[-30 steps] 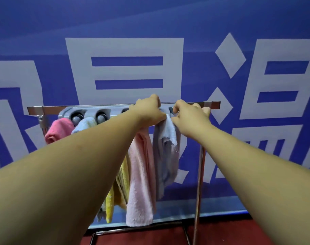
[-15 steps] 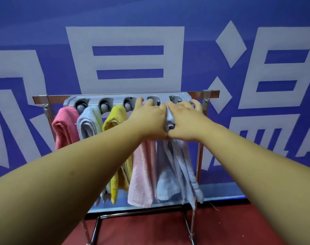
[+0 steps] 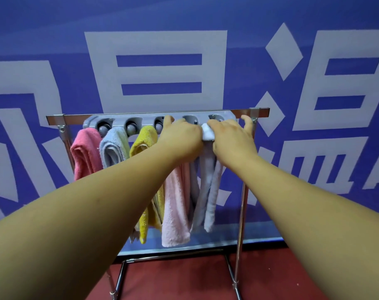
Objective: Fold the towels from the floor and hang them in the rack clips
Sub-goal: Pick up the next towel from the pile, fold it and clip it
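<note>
You're reaching both arms out to the rack (image 3: 256,110), and your hands are meeting right at the grey clip strip (image 3: 141,120) along its top bar. The pale lilac towel (image 3: 208,191) is hanging down from the far-right end of that strip, with its bunched-up top getting squeezed between your two hands.

Your right hand (image 3: 232,140) is curling its fingers around that bunched top and pressing it up at the last clip, with one finger poking up beside the rack's end bracket. Your left hand (image 3: 181,137) is sitting knuckles-up just left of the bunch and touching it. Its fingers are curling forward out of sight, so I honestly can't tell what it's gripping, if anything.

The other four are hanging in a row to the left: a hot pink towel (image 3: 84,152) at the first clip, then a grey-blue towel (image 3: 112,146), a yellow towel (image 3: 144,138), and a light pink towel (image 3: 176,204) dangling just beside the lilac one, partly under your left wrist.

The rack's legs are standing on a red floor (image 3: 184,278), and a blue banner (image 3: 54,29) with big white characters is filling the background.
</note>
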Demonstrator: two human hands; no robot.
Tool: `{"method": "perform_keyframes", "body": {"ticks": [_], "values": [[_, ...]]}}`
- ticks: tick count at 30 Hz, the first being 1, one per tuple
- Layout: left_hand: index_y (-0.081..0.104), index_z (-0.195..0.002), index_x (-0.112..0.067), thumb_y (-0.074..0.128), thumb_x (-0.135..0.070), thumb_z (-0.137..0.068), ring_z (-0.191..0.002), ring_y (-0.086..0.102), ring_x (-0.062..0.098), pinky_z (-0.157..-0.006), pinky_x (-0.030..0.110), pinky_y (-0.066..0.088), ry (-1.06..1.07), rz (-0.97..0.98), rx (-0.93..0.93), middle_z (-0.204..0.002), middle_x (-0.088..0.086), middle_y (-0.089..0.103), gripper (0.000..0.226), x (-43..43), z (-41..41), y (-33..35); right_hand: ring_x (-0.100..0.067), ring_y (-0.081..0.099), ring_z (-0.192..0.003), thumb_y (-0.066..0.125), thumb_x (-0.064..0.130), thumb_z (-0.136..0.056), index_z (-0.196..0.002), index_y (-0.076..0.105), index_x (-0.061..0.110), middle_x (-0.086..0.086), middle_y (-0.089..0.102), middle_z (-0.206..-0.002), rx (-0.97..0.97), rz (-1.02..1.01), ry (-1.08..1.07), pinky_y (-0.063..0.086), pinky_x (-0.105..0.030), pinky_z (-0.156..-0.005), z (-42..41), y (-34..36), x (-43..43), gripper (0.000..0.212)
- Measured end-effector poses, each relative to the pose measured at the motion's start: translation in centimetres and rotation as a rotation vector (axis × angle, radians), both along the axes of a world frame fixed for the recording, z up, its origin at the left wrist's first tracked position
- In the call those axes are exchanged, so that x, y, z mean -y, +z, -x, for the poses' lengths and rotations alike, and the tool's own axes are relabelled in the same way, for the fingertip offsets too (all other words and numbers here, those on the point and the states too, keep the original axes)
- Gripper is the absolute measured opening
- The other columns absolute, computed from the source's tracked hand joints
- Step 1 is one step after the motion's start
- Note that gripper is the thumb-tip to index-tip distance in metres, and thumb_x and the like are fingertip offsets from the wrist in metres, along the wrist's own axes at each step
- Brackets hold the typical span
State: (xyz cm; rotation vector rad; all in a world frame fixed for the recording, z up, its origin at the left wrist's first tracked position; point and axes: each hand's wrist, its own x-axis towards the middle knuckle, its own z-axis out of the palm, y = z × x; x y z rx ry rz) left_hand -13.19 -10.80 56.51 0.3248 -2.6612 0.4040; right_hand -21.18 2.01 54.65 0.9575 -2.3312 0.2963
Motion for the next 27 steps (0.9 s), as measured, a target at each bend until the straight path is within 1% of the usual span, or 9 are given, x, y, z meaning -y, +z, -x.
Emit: {"method": "perform_keyframes", "body": {"ticks": [3, 5, 9, 11, 13, 17, 21, 24, 27], "values": [[0.065, -0.102, -0.023, 0.049, -0.038, -0.101, -0.105, 0.047, 0.023, -0.113, 0.055, 0.021, 0.044, 0.018, 0.174, -0.094, -0.006, 0.063, 0.022, -0.4, 0.1, -0.5, -0.023, 0.060, -0.113, 0.057, 0.012, -0.091, -0.122, 0.062, 0.032, 0.004, 0.068, -0.098, 0.059, -0.050, 0.054, 0.014, -0.052, -0.121, 0.2, 0.9, 0.1, 0.037], [0.068, -0.106, -0.026, 0.042, -0.039, -0.103, -0.119, 0.050, 0.024, -0.116, 0.060, 0.015, 0.046, 0.011, 0.205, -0.105, -0.007, 0.068, 0.029, -0.7, 0.1, -0.3, -0.023, 0.060, -0.109, 0.057, 0.016, -0.091, -0.118, 0.061, 0.031, 0.006, 0.065, -0.091, 0.110, -0.078, 0.083, 0.014, -0.052, -0.120, 0.0, 1.4, 0.0, 0.031], [0.064, -0.102, -0.030, 0.036, -0.049, -0.103, -0.136, 0.040, 0.024, -0.120, 0.064, 0.007, 0.072, -0.043, 0.220, -0.116, -0.008, 0.069, 0.034, -0.7, 0.1, -0.1, -0.024, 0.056, -0.118, 0.055, 0.023, -0.090, -0.122, 0.051, 0.026, 0.002, 0.062, -0.106, 0.172, -0.121, 0.128, 0.012, -0.055, -0.121, 0.0, 1.3, -0.7, 0.033], [0.064, -0.101, -0.027, 0.036, -0.055, -0.102, -0.137, 0.040, 0.025, -0.120, 0.063, 0.011, 0.083, -0.046, 0.196, -0.114, -0.005, 0.070, 0.040, -0.7, -0.2, -0.3, -0.024, 0.050, -0.131, 0.056, 0.025, -0.091, -0.139, 0.045, 0.022, -0.001, 0.059, -0.116, 0.206, -0.151, 0.136, 0.008, -0.055, -0.124, -0.4, 1.0, -1.3, 0.049], [0.058, -0.099, -0.023, 0.041, -0.048, -0.102, -0.134, 0.042, 0.027, -0.119, 0.060, 0.016, 0.076, -0.047, 0.146, -0.109, -0.003, 0.066, 0.030, -0.8, -0.7, -0.3, -0.024, 0.043, -0.139, 0.055, 0.026, -0.093, -0.152, 0.037, 0.018, -0.003, 0.058, -0.122, 0.223, -0.166, 0.132, 0.005, -0.056, -0.126, -0.8, 0.8, -1.9, 0.062], [0.047, -0.101, -0.018, 0.050, -0.026, -0.098, -0.116, 0.054, 0.032, -0.107, 0.051, 0.029, 0.005, -0.061, 0.013, -0.092, 0.001, 0.057, 0.009, -1.3, -1.2, -0.1, -0.023, 0.046, -0.132, 0.057, 0.027, -0.092, -0.144, 0.042, 0.017, 0.002, 0.053, -0.108, 0.237, -0.159, 0.111, 0.008, -0.055, -0.126, -2.1, 1.1, -2.8, 0.055], [0.056, -0.130, -0.020, 0.052, -0.020, -0.094, -0.106, 0.062, 0.033, -0.084, 0.040, 0.027, -0.060, -0.066, -0.038, -0.099, 0.002, 0.070, 0.035, -2.0, -0.8, 0.4, -0.024, 0.045, -0.137, 0.057, 0.025, -0.091, -0.148, 0.042, 0.019, 0.000, 0.056, -0.116, 0.308, -0.110, 0.104, 0.008, -0.054, -0.129, -2.8, 1.3, -3.4, 0.059], [0.050, -0.146, -0.025, 0.044, -0.027, -0.103, -0.111, 0.062, 0.034, -0.089, 0.042, 0.029, -0.027, -0.116, 0.030, -0.115, 0.007, 0.073, 0.043, -2.3, -0.8, 0.9, -0.027, 0.046, -0.140, 0.056, 0.027, -0.093, -0.159, 0.034, 0.020, -0.008, 0.061, -0.134, 0.344, -0.119, 0.070, 0.008, -0.055, -0.130, -3.0, 1.1, -4.0, 0.070], [0.044, -0.154, -0.030, 0.036, -0.040, -0.105, -0.132, 0.051, 0.034, -0.108, 0.051, 0.028, 0.033, -0.190, 0.090, -0.132, 0.010, 0.068, 0.051, -3.0, -1.0, 1.6, -0.028, 0.052, -0.132, 0.055, 0.027, -0.095, -0.155, 0.039, 0.020, -0.004, 0.064, -0.124, 0.349, -0.116, 0.051, 0.018, -0.052, -0.125, -2.8, 0.7, -4.8, 0.063]]}}
